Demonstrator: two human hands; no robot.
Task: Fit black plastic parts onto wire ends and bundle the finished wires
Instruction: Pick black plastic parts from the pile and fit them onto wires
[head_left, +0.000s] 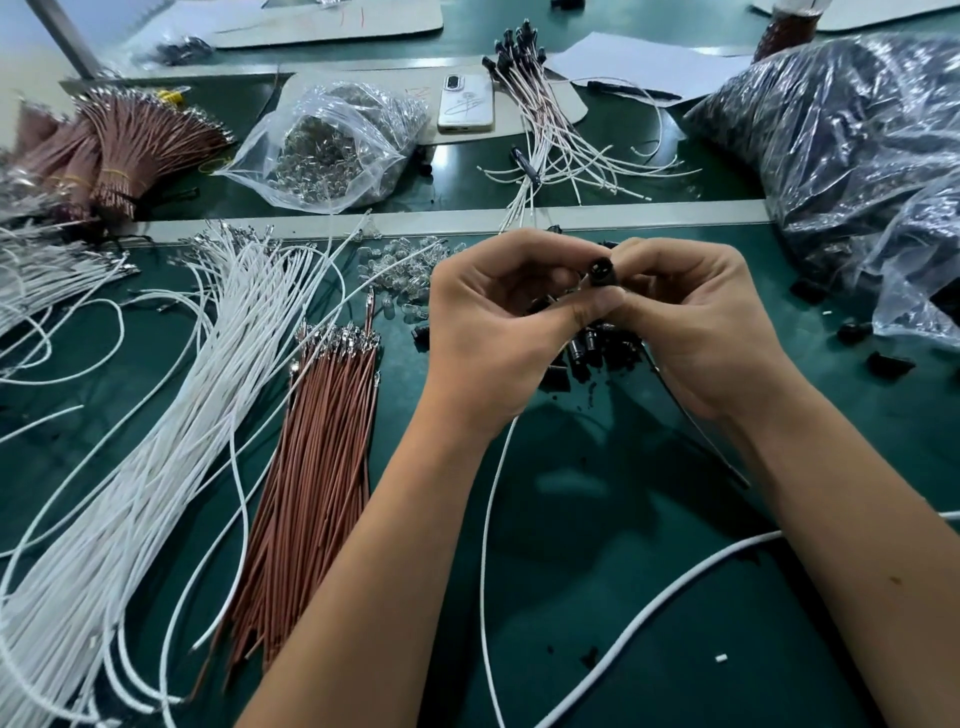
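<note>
My left hand (493, 322) and my right hand (696, 322) meet at the middle of the table, fingers curled round a small round black plastic part (601, 271) held between them. A white wire (488, 519) trails down from under my left hand toward the front edge. A dark wire (696, 431) runs out below my right hand. Loose black parts (597, 348) lie on the green mat under my hands. A pile of finished wires with black ends (540, 124) lies at the back.
Loose white wires (156, 415) and a stack of brown wires (317, 441) cover the left side. Small clear bulbs (400, 270) lie scattered past them. A clear bag of bulbs (332, 145), a phone (466, 104) and a large bag of black parts (841, 156) stand behind.
</note>
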